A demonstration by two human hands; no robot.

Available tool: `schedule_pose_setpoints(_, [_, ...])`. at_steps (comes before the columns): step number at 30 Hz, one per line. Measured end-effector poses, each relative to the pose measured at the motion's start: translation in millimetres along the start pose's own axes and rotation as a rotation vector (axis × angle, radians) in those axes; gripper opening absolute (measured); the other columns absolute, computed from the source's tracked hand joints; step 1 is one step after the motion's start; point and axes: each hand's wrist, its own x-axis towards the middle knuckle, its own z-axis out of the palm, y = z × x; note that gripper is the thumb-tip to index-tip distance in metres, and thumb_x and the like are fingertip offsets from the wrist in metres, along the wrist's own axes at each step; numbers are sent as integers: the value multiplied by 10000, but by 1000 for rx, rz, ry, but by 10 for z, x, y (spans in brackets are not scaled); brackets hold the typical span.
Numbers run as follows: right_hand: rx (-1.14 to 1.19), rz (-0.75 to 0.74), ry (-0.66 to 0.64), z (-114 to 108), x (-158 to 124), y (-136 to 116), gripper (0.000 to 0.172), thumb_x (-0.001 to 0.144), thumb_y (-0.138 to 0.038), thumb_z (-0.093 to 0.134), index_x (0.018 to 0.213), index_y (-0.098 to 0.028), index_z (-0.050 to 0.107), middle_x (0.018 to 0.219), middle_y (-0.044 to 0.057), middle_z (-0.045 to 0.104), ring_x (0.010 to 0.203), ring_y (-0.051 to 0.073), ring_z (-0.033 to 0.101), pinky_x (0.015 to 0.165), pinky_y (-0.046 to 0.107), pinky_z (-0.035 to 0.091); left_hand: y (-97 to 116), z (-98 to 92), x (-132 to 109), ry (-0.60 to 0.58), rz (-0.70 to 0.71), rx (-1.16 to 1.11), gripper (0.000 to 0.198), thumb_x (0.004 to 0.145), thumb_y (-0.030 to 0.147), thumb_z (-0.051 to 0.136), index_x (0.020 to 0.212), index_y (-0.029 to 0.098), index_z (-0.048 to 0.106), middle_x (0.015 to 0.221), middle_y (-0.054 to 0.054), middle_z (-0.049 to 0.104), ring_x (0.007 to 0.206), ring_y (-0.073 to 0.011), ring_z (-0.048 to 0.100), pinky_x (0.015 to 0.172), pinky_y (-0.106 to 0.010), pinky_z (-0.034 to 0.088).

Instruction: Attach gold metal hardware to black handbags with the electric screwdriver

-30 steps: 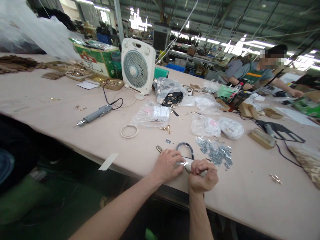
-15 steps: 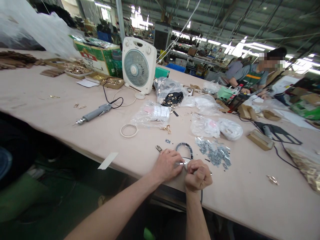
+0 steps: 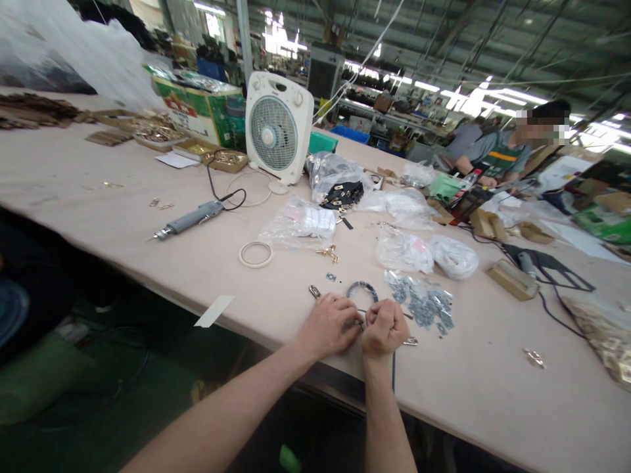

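Note:
At the table's front edge, my left hand (image 3: 329, 328) bends its fingers down over a small piece that they mostly cover. My right hand (image 3: 385, 327) is closed in a fist right beside it, its fingertips at the same spot; what it pinches is hidden. Behind both hands curves a dark, shiny handle-like loop (image 3: 362, 289), its lower part covered by them. One oblong metal fitting (image 3: 314, 291) lies beyond my left hand, and a second metal fitting (image 3: 411, 341) shows just right of my right fist.
Grey metal plates (image 3: 424, 303) lie heaped to the right. Farther left are a tape roll (image 3: 256, 264), an electric screwdriver (image 3: 190, 220) with its cord, and a box fan (image 3: 279, 128). Plastic bags (image 3: 300, 223) cover the middle. A person (image 3: 497, 154) works across the table.
My right fist has shifted slightly left and up, closer to my left hand, uncovering more of the fitting at its right. My left hand has stayed nearly in place.

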Motion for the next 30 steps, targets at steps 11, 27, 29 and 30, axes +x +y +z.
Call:
schedule_pose_setpoints(11, [467, 387, 43, -123, 591, -46, 386, 923, -493, 624, 698, -206, 499, 504, -101, 405, 363, 55, 331, 366, 185, 282, -78, 29, 17, 52, 10, -52, 187, 937, 337, 717, 1105, 267, 763, 1181, -29, 744, 1121, -237, 635, 1040, -440, 469])
schedule_pose_setpoints(27, [313, 294, -218, 24, 466, 155, 446, 976, -531, 577, 683, -208, 482, 503, -107, 378, 359, 62, 346, 353, 193, 263, -36, 38, 42, 72, -7, -46, 155, 928, 271, 727, 1075, 249, 771, 1144, -18, 758, 1070, -213, 641, 1027, -415, 474])
schedule_pose_setpoints(29, [237, 203, -272, -17, 371, 156, 457, 998, -514, 545, 665, -208, 482, 509, -94, 391, 376, 68, 366, 366, 203, 278, -36, 42, 37, 70, 3, -39, 150, 938, 272, 710, 1074, 244, 767, 1148, -25, 756, 1074, -218, 638, 1029, -419, 471])
schedule_pose_setpoints(30, [192, 144, -288, -39, 319, 156, 462, 1009, -503, 527, 657, -208, 481, 515, -86, 403, 390, 73, 385, 378, 208, 295, -38, 42, 33, 69, 10, -36, 149, 945, 277, 701, 1075, 242, 765, 1152, -28, 754, 1079, -221, 637, 1031, -421, 470])
